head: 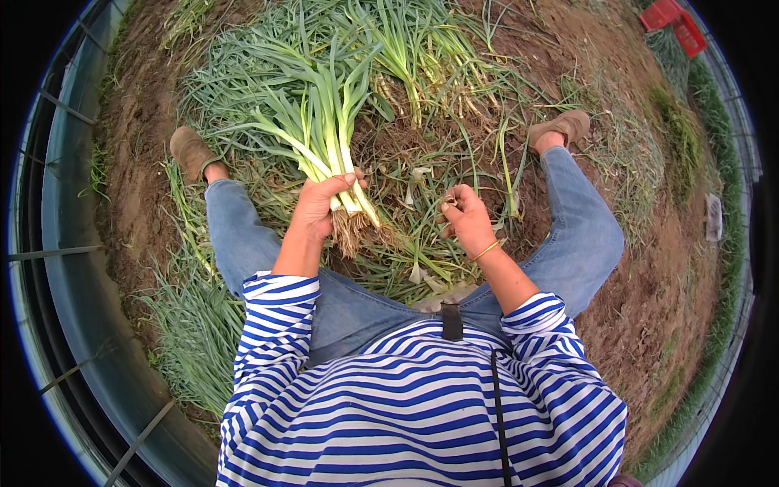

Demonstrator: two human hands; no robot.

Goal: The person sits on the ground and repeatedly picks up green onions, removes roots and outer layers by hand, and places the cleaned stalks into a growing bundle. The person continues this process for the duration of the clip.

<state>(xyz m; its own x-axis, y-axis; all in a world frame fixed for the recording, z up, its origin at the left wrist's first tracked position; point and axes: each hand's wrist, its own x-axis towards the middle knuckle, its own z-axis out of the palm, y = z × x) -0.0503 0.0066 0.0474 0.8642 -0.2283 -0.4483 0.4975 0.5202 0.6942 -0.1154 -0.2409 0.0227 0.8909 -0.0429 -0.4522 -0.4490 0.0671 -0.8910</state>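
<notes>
My left hand is closed around the white stems of a bunch of leeks, just above their root ends. The green leaves point away from me, and the brown, soil-covered roots hang below my fist. To the right, apart from the bunch, my right hand is raised with its fingers curled. Something small and brownish shows at the thumb and index finger, but I cannot tell what it is. A yellow band circles that wrist. Beneath both hands lie stripped leaves and pale leaf scraps.
A large heap of leeks lies ahead between my feet. More leeks are piled beside my left thigh. Bare soil extends to the right, with a red plastic crate at far upper right. Dark sheeting borders the left side.
</notes>
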